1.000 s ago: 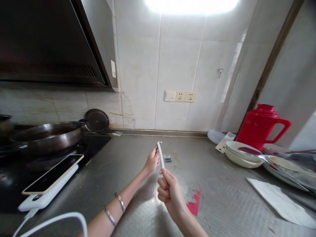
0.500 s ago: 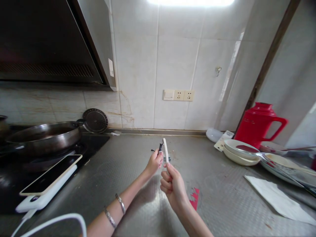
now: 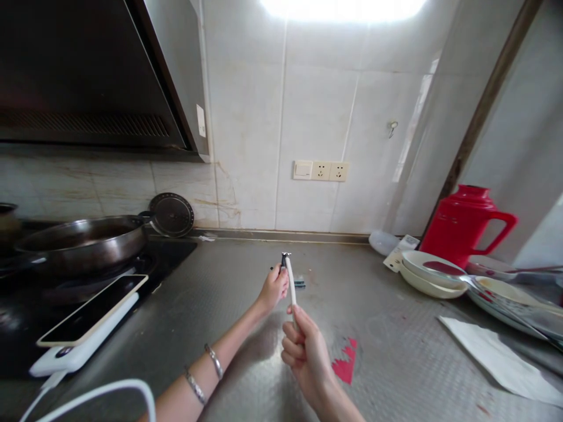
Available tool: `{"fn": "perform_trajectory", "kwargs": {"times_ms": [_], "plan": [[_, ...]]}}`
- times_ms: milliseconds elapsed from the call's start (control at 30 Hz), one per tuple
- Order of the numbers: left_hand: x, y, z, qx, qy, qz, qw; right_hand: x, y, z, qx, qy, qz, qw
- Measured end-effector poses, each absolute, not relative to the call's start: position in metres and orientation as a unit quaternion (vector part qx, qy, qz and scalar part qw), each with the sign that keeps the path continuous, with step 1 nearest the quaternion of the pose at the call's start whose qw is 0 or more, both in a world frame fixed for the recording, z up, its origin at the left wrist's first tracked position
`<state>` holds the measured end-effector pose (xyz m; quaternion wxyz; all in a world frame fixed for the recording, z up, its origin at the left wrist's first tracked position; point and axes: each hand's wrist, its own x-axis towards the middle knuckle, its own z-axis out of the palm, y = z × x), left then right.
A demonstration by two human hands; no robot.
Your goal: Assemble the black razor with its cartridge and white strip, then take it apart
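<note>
My left hand (image 3: 273, 287) is closed round the black handle of a small peeler (image 3: 284, 261), its metal head lying crosswise at the top. In my right hand (image 3: 305, 346), closed in a fist with the thumb on top, a slim white stick (image 3: 291, 287) points up and away from me. Its far end meets or overlaps the peeler's head; whether they touch, I cannot tell. What the stick is made of does not show. Both hands are above the metal counter (image 3: 237, 351). A small dark greenish mark (image 3: 299, 284) lies just behind the stick.
Left are a pan (image 3: 88, 243) on the stove and a phone (image 3: 94, 310) on a white power bank (image 3: 83, 340) with a cable (image 3: 127, 384). Right are a red thermos (image 3: 457, 228), stacked dishes (image 3: 431, 284) and a paper napkin (image 3: 492, 357). A red patch (image 3: 345, 363) marks the counter.
My right hand has drawn slightly down and toward me with the stick, whose tip is lower now. The peeler has turned, its head now lying across the stick's tip.
</note>
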<state>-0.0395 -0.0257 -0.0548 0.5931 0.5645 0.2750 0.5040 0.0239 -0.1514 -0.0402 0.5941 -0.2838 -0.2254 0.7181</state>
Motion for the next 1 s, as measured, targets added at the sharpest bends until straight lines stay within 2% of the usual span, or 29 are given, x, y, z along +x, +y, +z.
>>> {"fn": "perform_trajectory", "kwargs": {"times_ms": [133, 300, 433, 600, 700, 1000], "plan": [[-0.046, -0.015, -0.057, 0.58, 0.263, 0.508, 0.58, 0.033, -0.151, -0.037, -0.269, -0.301, 0.659, 0.635], [-0.051, -0.003, -0.063, 0.618, 0.269, 0.512, 0.533, 0.078, -0.105, -0.004, -0.324, -0.486, 0.459, 0.669], [-0.057, -0.002, -0.06, 0.652, 0.283, 0.523, 0.47, 0.118, -0.056, 0.003, -0.437, -0.596, 0.263, 0.62], [-0.062, -0.003, -0.059, 0.671, 0.29, 0.531, 0.428, 0.15, -0.026, -0.022, -0.626, -0.58, 0.087, 0.515], [-0.062, -0.002, -0.062, 0.671, 0.287, 0.533, 0.428, 0.156, -0.025, -0.032, -0.68, -0.569, 0.029, 0.462], [-0.059, -0.003, -0.066, 0.689, 0.279, 0.527, 0.413, 0.128, -0.033, -0.026, -0.633, -0.617, -0.052, 0.465]]}}
